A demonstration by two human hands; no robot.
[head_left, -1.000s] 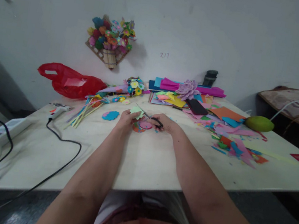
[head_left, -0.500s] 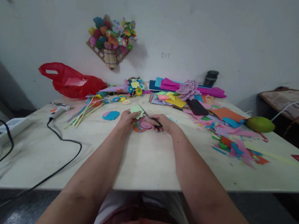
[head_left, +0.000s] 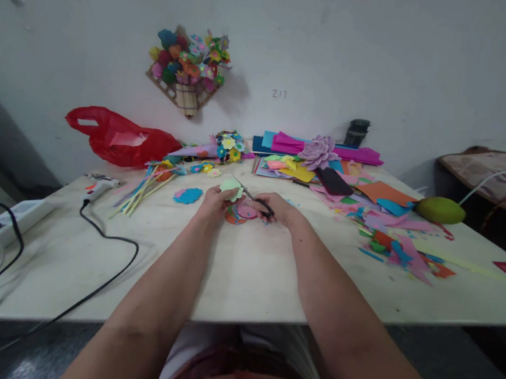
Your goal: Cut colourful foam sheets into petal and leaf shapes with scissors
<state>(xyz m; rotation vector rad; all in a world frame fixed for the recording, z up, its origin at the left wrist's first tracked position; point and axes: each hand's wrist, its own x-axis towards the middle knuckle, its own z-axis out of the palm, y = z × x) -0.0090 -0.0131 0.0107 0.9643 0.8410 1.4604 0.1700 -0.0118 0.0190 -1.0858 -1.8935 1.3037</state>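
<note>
Between the fingers of my left hand (head_left: 215,200) is a pale green paper flower (head_left: 232,188) with a scalloped edge. My right hand (head_left: 276,209) is closed round the black handles of a pair of scissors (head_left: 266,206). Their blades point up and left, at the edge of the green paper. Under both hands, pink and orange paper cut-outs (head_left: 235,216) lie on the white table. To the left of my left hand rests a blue scalloped cut-out (head_left: 188,195) with some pink showing beneath it.
A glue gun (head_left: 100,188) and its black cord lie on the left, near a white power strip (head_left: 7,221). Behind are thin paper strips (head_left: 142,193) and a red plastic bag (head_left: 119,140). Paper scraps (head_left: 403,252), a black phone (head_left: 334,181) and a green mango-like fruit (head_left: 440,210) occupy the right.
</note>
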